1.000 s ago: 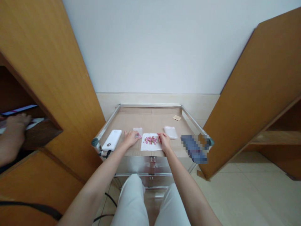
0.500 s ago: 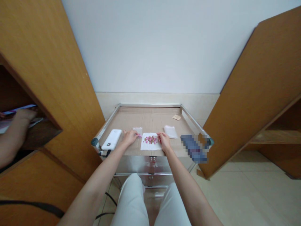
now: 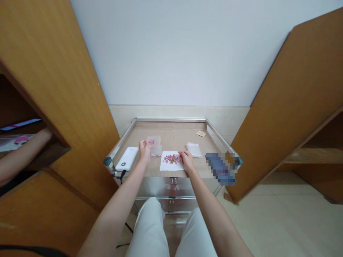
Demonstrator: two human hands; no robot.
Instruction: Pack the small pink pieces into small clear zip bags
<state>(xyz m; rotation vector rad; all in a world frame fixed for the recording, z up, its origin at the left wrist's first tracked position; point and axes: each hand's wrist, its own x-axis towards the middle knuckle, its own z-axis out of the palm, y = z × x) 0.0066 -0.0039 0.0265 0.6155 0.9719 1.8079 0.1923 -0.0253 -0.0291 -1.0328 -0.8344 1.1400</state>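
My left hand (image 3: 145, 150) is closed on the edge of a small clear plastic bag (image 3: 153, 138) with pink pieces inside. Below it, on the cardboard-covered top, lies another clear bag (image 3: 157, 150) with a few pink bits along its lower edge. A white sheet (image 3: 166, 167) in front of me carries a loose heap of small pink and brownish pieces (image 3: 171, 159). At the sheet's right side, my right hand (image 3: 187, 160) has its fingertips pinched together beside the heap; what they hold, if anything, is too small to see.
A stack of clear bags (image 3: 194, 150) lies right of my right hand. On the left rests a white power bank (image 3: 127, 159); a small tan card (image 3: 200, 133) is at the back right. A metal rail (image 3: 171, 120) borders the cart top. Another person's arm (image 3: 25, 152) reaches into the left cabinet.
My left hand has moved up and slightly left, lifting a bag with pink pieces. My right hand has barely moved. The other person's arm has shifted right.
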